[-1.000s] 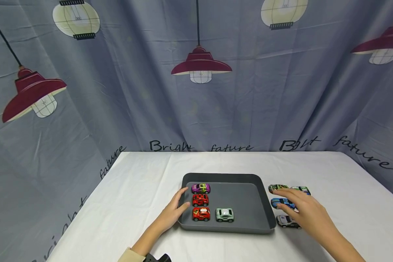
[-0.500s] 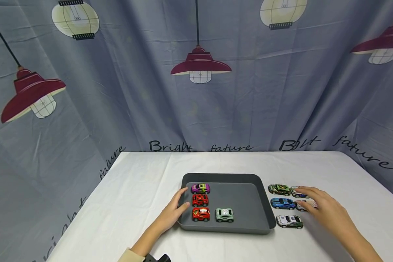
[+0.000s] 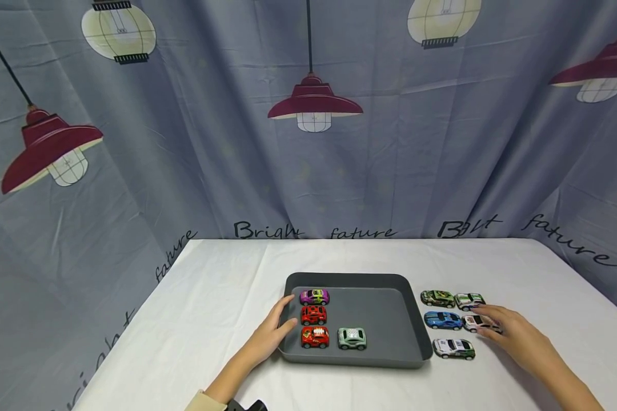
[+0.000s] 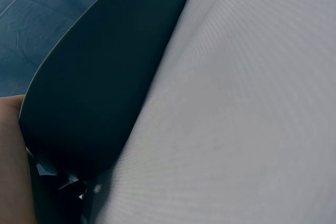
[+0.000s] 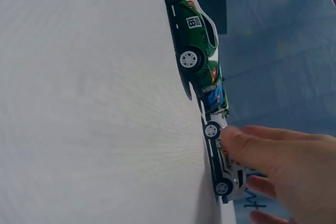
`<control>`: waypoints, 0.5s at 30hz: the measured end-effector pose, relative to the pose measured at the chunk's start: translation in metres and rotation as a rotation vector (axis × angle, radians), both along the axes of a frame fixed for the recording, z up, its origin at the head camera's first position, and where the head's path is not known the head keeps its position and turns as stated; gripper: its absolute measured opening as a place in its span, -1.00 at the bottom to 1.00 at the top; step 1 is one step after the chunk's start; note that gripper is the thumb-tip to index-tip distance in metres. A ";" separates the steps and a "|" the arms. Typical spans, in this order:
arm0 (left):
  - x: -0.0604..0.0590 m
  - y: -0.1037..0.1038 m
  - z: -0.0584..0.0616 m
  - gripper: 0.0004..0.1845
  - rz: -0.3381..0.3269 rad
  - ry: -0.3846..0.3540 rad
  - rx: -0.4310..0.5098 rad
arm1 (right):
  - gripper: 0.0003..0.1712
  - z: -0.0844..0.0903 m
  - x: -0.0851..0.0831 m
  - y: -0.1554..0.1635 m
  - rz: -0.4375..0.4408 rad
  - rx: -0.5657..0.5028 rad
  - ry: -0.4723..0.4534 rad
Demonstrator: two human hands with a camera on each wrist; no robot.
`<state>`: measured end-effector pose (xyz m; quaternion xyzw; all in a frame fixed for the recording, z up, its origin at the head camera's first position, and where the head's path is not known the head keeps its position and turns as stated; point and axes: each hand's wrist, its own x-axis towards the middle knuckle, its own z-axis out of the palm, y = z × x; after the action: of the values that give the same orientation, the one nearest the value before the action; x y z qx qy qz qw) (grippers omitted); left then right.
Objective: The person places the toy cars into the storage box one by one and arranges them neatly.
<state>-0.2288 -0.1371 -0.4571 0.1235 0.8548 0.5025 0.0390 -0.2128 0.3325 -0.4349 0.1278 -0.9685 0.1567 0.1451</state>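
Note:
My left hand (image 3: 268, 335) holds the left side of a dark grey tray (image 3: 385, 358), thumb and forefinger over its rim; the other fingers are hidden. In the left wrist view the tray's outer wall (image 4: 94, 77) rises beside that hand. Inside the tray stand a purple toy car (image 3: 315, 297), two red toy cars (image 3: 314, 315) and a pale green toy car (image 3: 352, 338). To the right of the tray, my right hand (image 3: 519, 337) pinches a white toy car (image 3: 472, 322), thumb against its near side. The right wrist view shows that car's wheels close to the white cloth.
Around the pinched car stand a camouflage-green toy car (image 3: 438, 298), a white and green one (image 3: 469, 301), a blue one (image 3: 443, 320) and a silver-white one (image 3: 454, 349). White cloth (image 3: 226, 285) covers the table; a printed grey-blue curtain (image 3: 211, 142) hangs behind.
My right hand has moved right from over the blue car to the white car and come down around it. The left hand and the tray have stayed in place.

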 end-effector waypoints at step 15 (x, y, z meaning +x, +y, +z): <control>-0.001 0.000 -0.001 -0.40 0.008 0.001 -0.021 | -0.62 -0.005 -0.005 0.005 -0.030 -0.011 -0.094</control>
<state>-0.2294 -0.1370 -0.4577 0.1200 0.8606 0.4935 0.0381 -0.2182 0.3372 -0.4396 0.1050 -0.9751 0.1659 0.1027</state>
